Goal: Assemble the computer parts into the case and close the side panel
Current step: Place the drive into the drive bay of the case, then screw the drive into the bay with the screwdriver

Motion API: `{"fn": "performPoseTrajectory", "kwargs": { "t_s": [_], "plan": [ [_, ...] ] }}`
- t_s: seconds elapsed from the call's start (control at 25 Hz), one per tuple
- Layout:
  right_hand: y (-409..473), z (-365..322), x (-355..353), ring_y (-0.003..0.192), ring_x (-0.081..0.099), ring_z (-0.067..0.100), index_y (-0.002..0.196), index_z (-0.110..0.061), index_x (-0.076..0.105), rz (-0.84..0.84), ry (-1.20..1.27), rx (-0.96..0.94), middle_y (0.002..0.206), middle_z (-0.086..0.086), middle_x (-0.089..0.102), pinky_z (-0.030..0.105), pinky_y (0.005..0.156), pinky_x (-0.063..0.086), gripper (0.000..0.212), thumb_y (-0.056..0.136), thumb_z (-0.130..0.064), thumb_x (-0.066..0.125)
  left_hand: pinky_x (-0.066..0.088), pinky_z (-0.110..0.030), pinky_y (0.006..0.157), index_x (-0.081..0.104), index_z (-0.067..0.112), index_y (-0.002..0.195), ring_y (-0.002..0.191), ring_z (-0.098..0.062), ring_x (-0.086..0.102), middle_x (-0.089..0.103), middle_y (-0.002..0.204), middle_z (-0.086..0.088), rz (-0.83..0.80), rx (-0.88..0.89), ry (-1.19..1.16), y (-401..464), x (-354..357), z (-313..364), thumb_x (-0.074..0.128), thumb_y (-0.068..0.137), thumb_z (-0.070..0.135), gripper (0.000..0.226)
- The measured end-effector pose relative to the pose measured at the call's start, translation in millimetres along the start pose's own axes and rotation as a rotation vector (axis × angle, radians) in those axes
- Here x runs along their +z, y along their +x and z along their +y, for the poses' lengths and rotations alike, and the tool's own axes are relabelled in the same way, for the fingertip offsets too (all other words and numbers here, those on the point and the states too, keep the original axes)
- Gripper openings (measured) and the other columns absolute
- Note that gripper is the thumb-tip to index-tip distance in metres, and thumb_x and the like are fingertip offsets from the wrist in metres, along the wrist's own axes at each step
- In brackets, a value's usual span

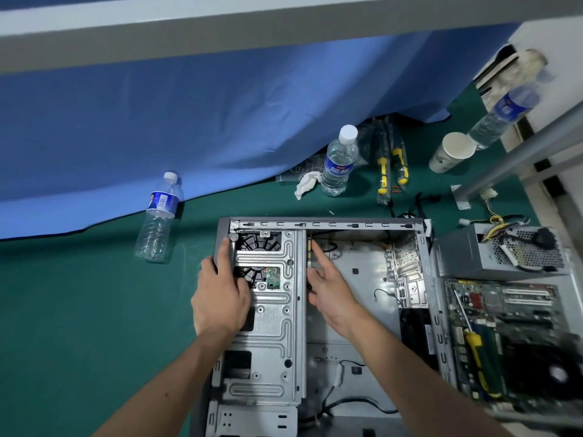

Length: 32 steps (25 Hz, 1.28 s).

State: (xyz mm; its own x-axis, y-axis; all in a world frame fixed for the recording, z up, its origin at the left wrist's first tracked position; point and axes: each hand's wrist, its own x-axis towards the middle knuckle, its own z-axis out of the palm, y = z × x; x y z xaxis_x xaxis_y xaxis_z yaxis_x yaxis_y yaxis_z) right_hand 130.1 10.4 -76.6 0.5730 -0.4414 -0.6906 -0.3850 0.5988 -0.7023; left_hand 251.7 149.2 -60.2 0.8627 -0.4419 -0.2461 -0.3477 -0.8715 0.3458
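Observation:
An open grey computer case (328, 223) lies on its side on the green mat, side panel off. My left hand (220, 294) grips the case's left front edge and rests on the metal drive cage (271, 313). My right hand (329, 290) reaches into the empty main bay, index finger stretched along a small green circuit board (309, 247) set on the cage's right wall. Right of the case lie a motherboard (511, 335) and a grey power supply (501, 250) with loose cables. A yellow-handled screwdriver (471, 335) lies on the motherboard.
Two water bottles (159, 216) (340, 160) stand on the mat behind the case, with a crumpled tissue (305, 183). Packaged yellow screwdrivers (392, 165), a paper cup (452, 151) and a third bottle (504, 113) sit at the back right. A blue cloth (157, 121) covers the rear.

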Motion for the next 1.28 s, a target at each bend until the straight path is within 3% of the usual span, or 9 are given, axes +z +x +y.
{"fn": "performPoseTrajectory", "kwargs": {
  "t_s": [0.16, 0.32, 0.4, 0.56, 0.72, 0.84, 0.92, 1.04, 1.28],
  "plan": [
    [-29.3, -9.3, -14.3, 0.115, 0.057, 0.012, 0.148, -0.041, 0.034, 0.037, -0.373, -0.14, 0.138, -0.003, 0.052, 0.039, 0.103, 0.047, 0.047, 0.106, -0.021, 0.039, 0.048, -0.048, 0.076, 0.015, 0.029, 0.153, 0.101, -0.032, 0.05, 0.041, 0.12, -0.009, 0.002, 0.023, -0.014, -0.4, -1.4, -1.4, 0.047, 0.091, 0.023, 0.07],
    [-65.9, -15.3, -57.5, 0.132, 0.03, 0.01, 0.15, -0.024, 0.035, 0.542, -1.016, -0.555, 0.144, -0.002, 0.039, 0.036, 0.113, 0.03, 0.053, 0.099, -0.018, 0.047, 0.047, -0.048, 0.08, 0.015, 0.029, 0.153, 0.104, -0.034, 0.05, 0.041, 0.124, -0.011, 0.008, 0.037, -0.015, -1.2, -0.4, -2.6, 0.043, 0.092, 0.026, 0.068],
    [-76.2, -10.7, -84.2, 0.142, 0.019, 0.022, 0.154, -0.014, 0.024, 0.709, -1.218, -0.476, 0.154, 0.009, 0.027, 0.043, 0.116, 0.025, 0.064, 0.096, -0.019, 0.051, 0.046, -0.049, 0.089, 0.017, 0.029, 0.153, 0.114, -0.034, 0.047, 0.037, 0.135, -0.012, 0.0, 0.02, -0.043, -0.9, 0.6, -3.0, 0.043, 0.092, 0.028, 0.067],
    [-93.7, 13.6, -114.9, 0.151, 0.002, 0.028, 0.154, -0.006, -0.014, 0.56, -1.355, -0.181, 0.163, 0.011, -0.013, 0.041, 0.123, 0.013, 0.091, 0.096, -0.025, 0.054, 0.028, -0.051, 0.112, 0.035, 0.019, 0.15, 0.139, -0.034, 0.027, 0.025, 0.153, -0.018, 0.104, 0.204, 0.0, -15.0, -4.3, -2.2, 0.052, 0.093, 0.024, 0.059],
    [-93.4, 14.9, -123.9, 0.15, -0.008, 0.02, 0.152, -0.01, -0.022, 0.426, -1.25, -0.235, 0.161, 0.006, -0.024, 0.032, 0.117, -0.001, 0.094, 0.099, -0.041, 0.05, 0.021, -0.051, 0.117, 0.034, 0.02, 0.151, 0.144, -0.029, 0.022, 0.024, 0.156, -0.015, 0.091, 0.366, 0.016, -66.3, 15.3, 18.6, 0.035, 0.098, 0.042, 0.057],
    [-101.6, 11.8, -147.0, 0.141, 0.002, 0.0, 0.157, -0.023, 0.003, 0.297, -0.9, -0.359, 0.161, -0.015, -0.009, 0.028, 0.113, 0.006, 0.071, 0.102, -0.041, 0.044, 0.018, -0.05, 0.12, 0.028, 0.018, 0.154, 0.149, -0.025, 0.013, 0.018, 0.161, -0.011, -0.015, 0.415, 0.019, -114.7, 46.2, 40.8, 0.025, 0.098, 0.045, 0.063],
    [-105.1, 15.9, -180.7, 0.139, 0.03, 0.011, 0.151, -0.022, 0.03, 0.475, -0.8, -0.402, 0.157, -0.007, 0.021, 0.032, 0.115, 0.023, 0.052, 0.102, -0.028, 0.047, 0.012, -0.051, 0.121, 0.025, 0.017, 0.155, 0.151, -0.024, 0.005, 0.014, 0.163, -0.011, -0.035, 0.4, 0.114, -122.5, 59.6, 43.2, 0.031, 0.099, 0.04, 0.062],
    [-105.2, 38.3, -236.9, 0.121, 0.046, 0.026, 0.139, -0.009, 0.042, 0.675, -1.001, -0.09, 0.135, 0.014, 0.043, 0.038, 0.106, 0.04, 0.048, 0.097, -0.026, 0.057, 0.009, -0.052, 0.121, 0.029, 0.02, 0.154, 0.152, -0.024, 0.003, 0.012, 0.163, -0.012, -0.025, 0.393, 0.224, -118.7, 64.4, 38.1, 0.04, 0.096, 0.034, 0.06],
    [-98.6, 83.0, -280.6, 0.114, 0.051, 0.031, 0.121, -0.004, 0.042, 0.499, -1.273, 0.172, 0.127, 0.018, 0.049, 0.035, 0.093, 0.042, 0.029, 0.098, -0.017, 0.054, 0.01, -0.052, 0.118, 0.043, 0.024, 0.145, 0.151, -0.026, 0.009, 0.019, 0.16, -0.013, 0.002, 0.409, 0.246, -120.5, 69.5, 40.2, 0.028, 0.091, 0.04, 0.058]
  ]
}}
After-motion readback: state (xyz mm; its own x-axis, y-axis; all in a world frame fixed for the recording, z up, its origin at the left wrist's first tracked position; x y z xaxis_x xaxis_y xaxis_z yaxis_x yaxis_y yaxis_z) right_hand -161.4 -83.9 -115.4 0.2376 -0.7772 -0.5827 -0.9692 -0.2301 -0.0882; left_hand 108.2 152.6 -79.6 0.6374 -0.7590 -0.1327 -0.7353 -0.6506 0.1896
